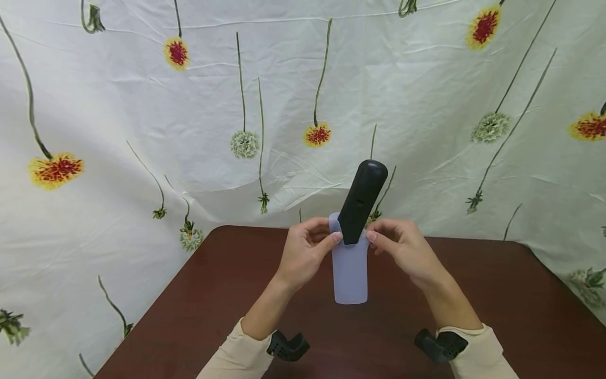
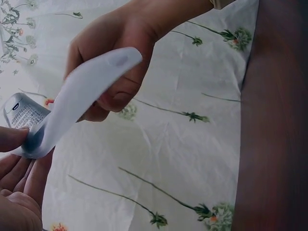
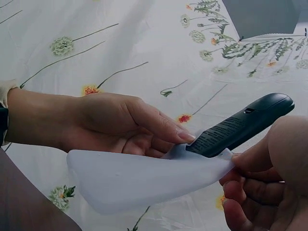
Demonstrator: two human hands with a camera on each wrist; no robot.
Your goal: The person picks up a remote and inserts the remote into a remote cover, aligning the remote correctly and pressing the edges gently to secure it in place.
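A black remote control point(image 1: 362, 197) tilts up to the right out of a translucent white silicone cover point(image 1: 350, 279), held above the table. Its lower end sits at the mouth of the cover. My left hand point(image 1: 305, 250) pinches the cover's left rim, the thumb lying by the remote's end. With thumb and fingertips my right hand point(image 1: 402, 250) pinches the opposite rim. Printed text and a small port mark the remote's point(image 3: 245, 122) back in the right wrist view. Seen from the left wrist, the cover point(image 2: 79, 94) bends and hides part of my right hand point(image 2: 115, 43).
A dark brown table point(image 1: 227, 316) lies below both hands. Behind it hangs a white cloth point(image 1: 203, 105) printed with flowers, reaching round the sides. A black wrist device point(image 1: 288, 346) is on the left arm, and another point(image 1: 441, 345) on the right.
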